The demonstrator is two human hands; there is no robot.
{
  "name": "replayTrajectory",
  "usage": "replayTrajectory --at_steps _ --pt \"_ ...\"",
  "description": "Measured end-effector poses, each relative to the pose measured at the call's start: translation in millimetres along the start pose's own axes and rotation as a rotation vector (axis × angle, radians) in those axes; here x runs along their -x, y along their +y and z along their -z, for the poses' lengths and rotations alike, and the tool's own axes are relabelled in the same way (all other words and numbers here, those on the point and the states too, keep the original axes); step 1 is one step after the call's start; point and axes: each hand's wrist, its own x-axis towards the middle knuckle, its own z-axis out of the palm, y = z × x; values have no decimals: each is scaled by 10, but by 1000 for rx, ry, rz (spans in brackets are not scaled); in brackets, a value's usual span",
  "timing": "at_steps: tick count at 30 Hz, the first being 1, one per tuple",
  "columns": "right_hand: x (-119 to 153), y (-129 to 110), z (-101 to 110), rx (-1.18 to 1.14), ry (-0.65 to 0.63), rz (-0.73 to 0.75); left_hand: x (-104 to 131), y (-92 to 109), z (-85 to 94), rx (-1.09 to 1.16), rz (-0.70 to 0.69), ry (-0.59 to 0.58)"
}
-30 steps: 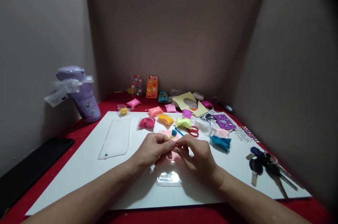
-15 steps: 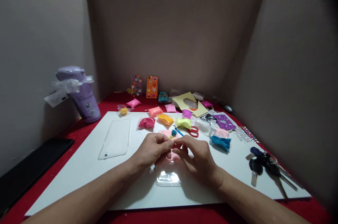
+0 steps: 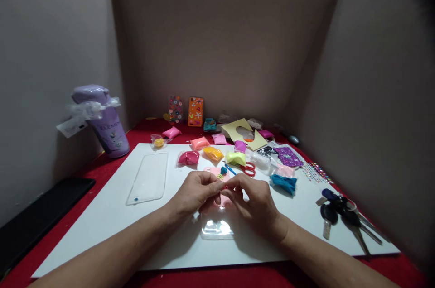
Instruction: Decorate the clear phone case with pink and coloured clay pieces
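My left hand point(image 3: 199, 192) and my right hand point(image 3: 255, 198) meet fingertip to fingertip above a clear phone case point(image 3: 217, 232). Both are closed in a pinch on a tiny red piece point(image 3: 226, 186), possibly clay, mostly hidden by the fingers. Pink clay point(image 3: 224, 201) covers the upper part of the case beneath them. A blue clay lump point(image 3: 223, 170) and thin yellow strips point(image 3: 219, 176) rest at its far end. Just beyond my right fingers lie a blue tool point(image 3: 230, 169) and red-handled scissors point(image 3: 249, 169).
Several bagged clays lie beyond the hands, among them an orange packet point(image 3: 213, 153) and a blue packet point(image 3: 284, 184). Another clear case point(image 3: 148, 179) lies left on the white board point(image 3: 91, 233). Keys point(image 3: 343, 215) are at right; a purple tumbler point(image 3: 110, 132) stands far left.
My right fingertips have shifted very slightly, and a bit of red now shows between the two hands. Everything else stays in place.
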Motion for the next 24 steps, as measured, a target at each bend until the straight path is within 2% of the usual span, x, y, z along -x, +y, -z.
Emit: replayTrajectory --at_steps 24 --pt "-8 -15 8 -18 -18 27 6 -9 -6 16 7 -3"
